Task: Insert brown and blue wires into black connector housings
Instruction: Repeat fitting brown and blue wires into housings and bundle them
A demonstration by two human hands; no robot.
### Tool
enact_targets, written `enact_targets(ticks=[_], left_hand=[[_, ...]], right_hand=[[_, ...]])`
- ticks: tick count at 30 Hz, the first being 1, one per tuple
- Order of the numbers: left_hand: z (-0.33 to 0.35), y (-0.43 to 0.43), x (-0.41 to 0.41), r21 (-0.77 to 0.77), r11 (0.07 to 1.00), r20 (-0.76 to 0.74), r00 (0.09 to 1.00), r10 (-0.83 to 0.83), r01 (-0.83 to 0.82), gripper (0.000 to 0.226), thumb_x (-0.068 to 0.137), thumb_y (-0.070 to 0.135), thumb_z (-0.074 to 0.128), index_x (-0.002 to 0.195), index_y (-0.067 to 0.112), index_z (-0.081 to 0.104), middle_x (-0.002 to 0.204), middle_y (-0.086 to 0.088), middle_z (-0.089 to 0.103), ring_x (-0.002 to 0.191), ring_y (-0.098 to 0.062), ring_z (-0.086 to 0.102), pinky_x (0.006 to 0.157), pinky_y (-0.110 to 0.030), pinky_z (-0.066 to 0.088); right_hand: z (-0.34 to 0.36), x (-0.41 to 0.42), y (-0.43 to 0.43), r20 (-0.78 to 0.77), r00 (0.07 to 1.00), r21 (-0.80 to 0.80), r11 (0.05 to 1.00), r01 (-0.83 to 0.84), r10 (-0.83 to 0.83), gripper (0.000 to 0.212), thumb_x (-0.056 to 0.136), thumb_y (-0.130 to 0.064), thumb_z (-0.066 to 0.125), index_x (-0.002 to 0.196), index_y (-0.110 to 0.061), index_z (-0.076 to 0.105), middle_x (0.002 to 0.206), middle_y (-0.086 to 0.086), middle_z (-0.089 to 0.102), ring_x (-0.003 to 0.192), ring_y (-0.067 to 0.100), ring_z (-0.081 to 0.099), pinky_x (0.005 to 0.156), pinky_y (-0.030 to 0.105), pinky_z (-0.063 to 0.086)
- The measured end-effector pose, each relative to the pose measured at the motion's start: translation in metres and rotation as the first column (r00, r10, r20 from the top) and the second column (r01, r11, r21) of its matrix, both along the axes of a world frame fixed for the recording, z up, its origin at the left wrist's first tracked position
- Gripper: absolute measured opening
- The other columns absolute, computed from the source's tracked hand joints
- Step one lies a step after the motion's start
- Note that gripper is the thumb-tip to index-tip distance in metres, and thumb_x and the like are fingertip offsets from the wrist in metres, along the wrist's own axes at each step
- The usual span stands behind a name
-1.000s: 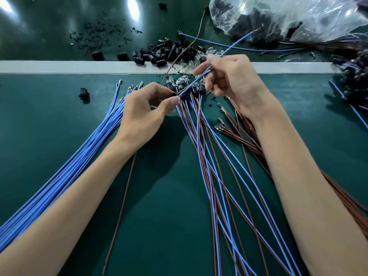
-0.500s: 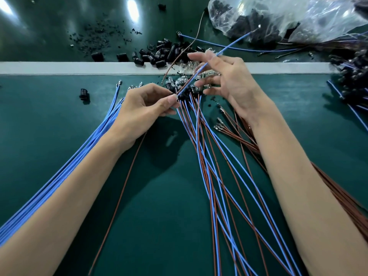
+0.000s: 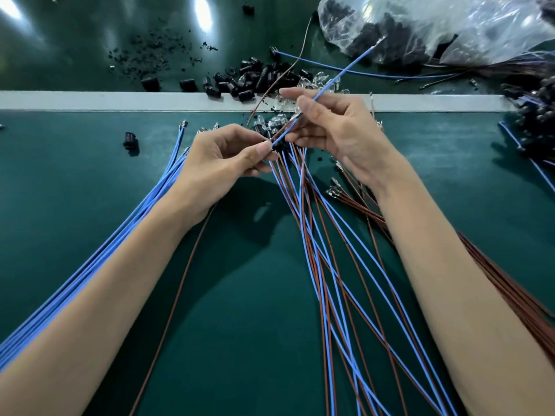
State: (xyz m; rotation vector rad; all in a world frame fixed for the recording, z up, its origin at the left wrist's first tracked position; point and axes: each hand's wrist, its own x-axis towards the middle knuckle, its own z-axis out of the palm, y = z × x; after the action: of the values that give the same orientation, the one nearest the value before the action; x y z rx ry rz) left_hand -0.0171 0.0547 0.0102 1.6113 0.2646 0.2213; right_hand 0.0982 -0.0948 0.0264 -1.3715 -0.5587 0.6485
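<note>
Head view, reading from the left: we see a bundle of blue wires [image 3: 126, 226] lying diagonally on the green counter [image 3: 75, 181], their metal terminals pointing toward the pale ledge. A lone housing [image 3: 131, 141] sits apart near their tips. Next comes our left hand [image 3: 216, 166], fingers curled, pinching a black connector housing [image 3: 275, 144] between thumb and fingertips at the centre of the counter. A brown wire [image 3: 288, 67] rises from that spot and curves away over the heap of housings [image 3: 255, 76] past the ledge, so we judge it already seated. Beside it the blue wire [image 3: 339, 76] slants up and to the right from the housing. Our right hand [image 3: 339, 130] has its thumb laid across this wire, pinning it against the fingers behind, with the forefinger stretched straight. We judge the step in hand to be seating the blue terminal in the housing. Whether it has clicked home we cannot tell, since the entry is too small to make out. The next move calls for a short push along the wire's line, then a light tug to check the lock. The pair can then join what looks like a fan of finished pairs [image 3: 330, 250] below the hands. Farther right lie loose brown wires [image 3: 363, 205], with a plastic bag [image 3: 420, 28] at the back.
</note>
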Motion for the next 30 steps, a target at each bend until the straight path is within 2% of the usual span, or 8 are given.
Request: enact_targets(ticks=[7,9,17,20,23,26,28,30], left_hand=[[0.003,0.002,0.000,0.018,0.999,0.005,0.999,0.033,-0.033,0.002,0.090,0.008,0.061,0.090,0.009,0.063,0.068,0.009,0.072,0.063,-0.004,0.066,0.067,-0.016,0.054],[0.003,0.002,0.000,0.025,0.999,0.003,0.999,0.036,-0.036,0.003,0.090,0.008,0.061,0.089,0.010,0.062,0.069,0.009,0.072,0.063,-0.003,0.066,0.068,-0.017,0.054],[0.000,0.003,0.001,0.014,0.998,0.009,0.999,0.054,-0.054,0.003,0.089,0.006,0.062,0.092,0.006,0.062,0.072,0.005,0.073,0.063,-0.005,0.065,0.067,-0.017,0.055],[-0.001,0.002,0.001,0.025,0.998,0.009,0.999,0.050,-0.051,0.003,0.088,0.006,0.063,0.091,0.007,0.062,0.072,0.005,0.072,0.064,-0.006,0.066,0.068,-0.018,0.055],[-0.002,0.002,0.002,0.018,0.999,0.017,0.999,0.046,-0.046,0.004,0.087,0.006,0.063,0.088,0.009,0.062,0.071,0.007,0.072,0.063,-0.005,0.066,0.067,-0.017,0.054],[-0.001,0.002,0.002,0.029,0.999,0.022,0.999,0.038,-0.038,0.005,0.087,0.005,0.064,0.088,0.010,0.062,0.072,0.006,0.072,0.064,-0.005,0.066,0.066,-0.016,0.053],[-0.002,0.002,0.002,0.026,0.998,0.025,0.999,0.048,-0.049,0.005,0.087,0.006,0.064,0.089,0.009,0.062,0.073,0.004,0.072,0.063,-0.005,0.066,0.065,-0.016,0.053],[-0.002,0.003,0.003,0.028,0.997,0.026,0.997,0.066,-0.067,0.005,0.087,0.006,0.065,0.090,0.008,0.062,0.076,0.002,0.071,0.062,-0.005,0.066,0.064,-0.016,0.053]], right_hand=[[-0.013,-0.012,0.010,0.047,0.990,-0.026,0.990,-0.136,0.137,0.024,0.098,-0.015,0.047,0.114,-0.010,0.064,0.085,0.006,0.070,0.081,0.017,0.066,0.084,0.029,0.053],[-0.010,-0.009,0.009,0.090,0.984,-0.064,0.987,-0.149,0.155,0.025,0.097,-0.020,0.047,0.112,-0.013,0.065,0.089,0.002,0.071,0.082,0.015,0.066,0.078,0.026,0.052],[-0.004,0.004,0.005,0.107,0.964,0.090,0.968,0.234,-0.243,0.035,0.102,-0.023,0.040,0.095,-0.006,0.070,0.061,-0.002,0.053,0.054,0.011,0.049,0.053,0.022,0.040],[-0.006,0.006,0.006,0.123,0.966,0.005,0.974,0.228,-0.227,0.041,0.103,-0.025,0.035,0.095,-0.007,0.072,0.057,-0.002,0.043,0.051,0.009,0.040,0.051,0.019,0.035],[-0.010,0.004,0.006,0.192,0.979,-0.169,0.981,0.098,-0.065,0.041,0.102,-0.029,0.036,0.101,-0.009,0.072,0.062,-0.002,0.042,0.056,0.009,0.039,0.055,0.020,0.033],[-0.012,0.002,0.006,0.227,0.971,-0.307,0.952,-0.003,0.077,0.049,0.098,-0.036,0.042,0.103,0.006,0.068,0.063,-0.004,0.053,0.057,0.010,0.043,0.057,0.019,0.036],[-0.010,0.003,0.005,0.179,0.984,-0.222,0.974,0.043,-0.003,0.050,0.098,-0.034,0.044,0.106,0.011,0.063,0.064,-0.008,0.058,0.056,0.011,0.045,0.055,0.019,0.038],[-0.006,0.005,0.003,0.130,0.982,-0.101,0.983,0.153,-0.139,0.032,0.099,-0.023,0.045,0.101,0.002,0.065,0.062,-0.004,0.055,0.053,0.009,0.046,0.052,0.018,0.038]])
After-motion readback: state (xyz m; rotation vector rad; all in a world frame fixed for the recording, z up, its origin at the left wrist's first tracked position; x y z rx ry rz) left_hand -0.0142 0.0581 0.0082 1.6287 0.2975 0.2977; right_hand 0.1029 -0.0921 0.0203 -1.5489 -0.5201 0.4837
